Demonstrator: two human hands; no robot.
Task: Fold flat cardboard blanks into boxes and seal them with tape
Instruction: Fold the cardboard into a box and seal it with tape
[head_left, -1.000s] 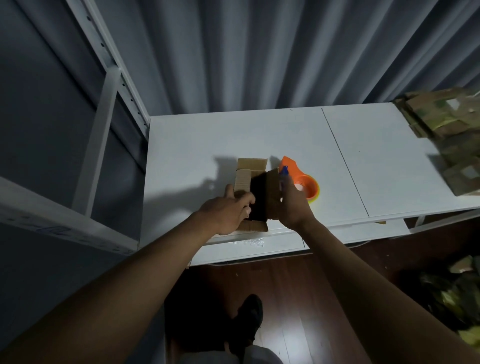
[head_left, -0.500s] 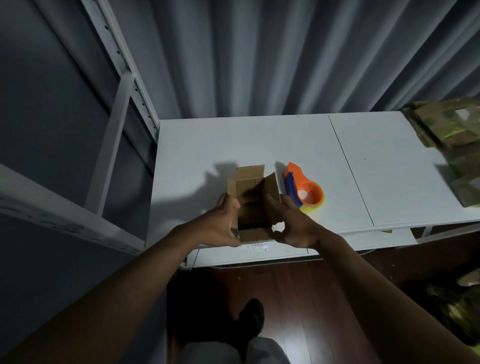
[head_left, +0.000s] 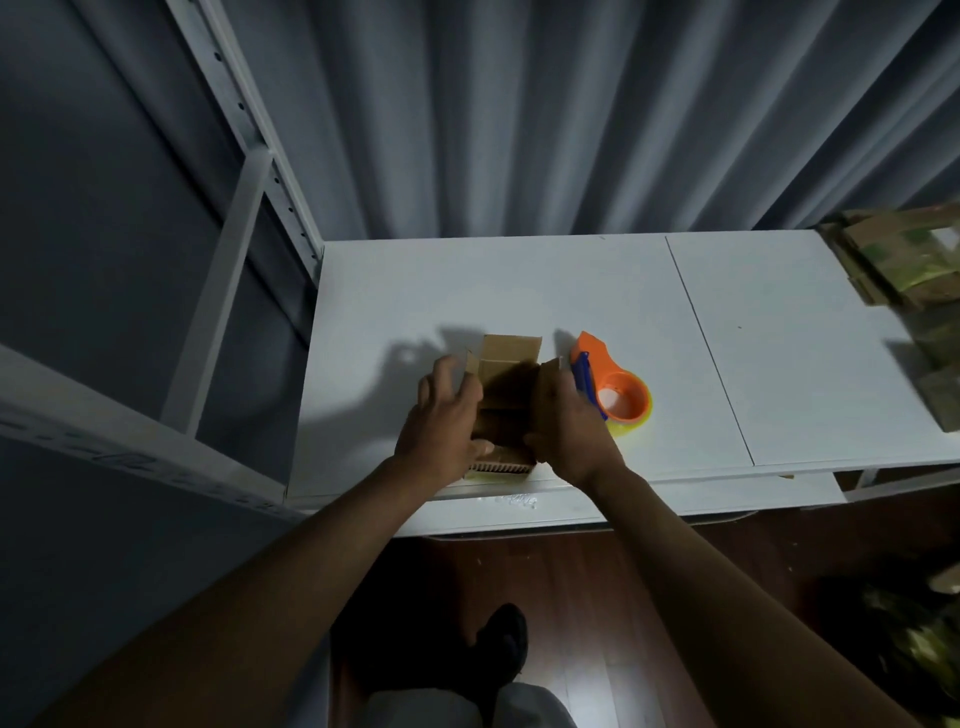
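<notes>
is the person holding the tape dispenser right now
No, the orange tape dispenser lies on the white table while both the left hand and right hand hold the cardboard box.

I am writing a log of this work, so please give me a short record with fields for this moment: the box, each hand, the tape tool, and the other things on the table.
box: small cardboard box, top flaps open, near front edge of white table
left hand: holds the box's left side
right hand: holds the box's right side
tape dispenser: orange, on table right of the box, untouched
far right: stack of cardboard on table edge
tape on box: cannot tell
</notes>
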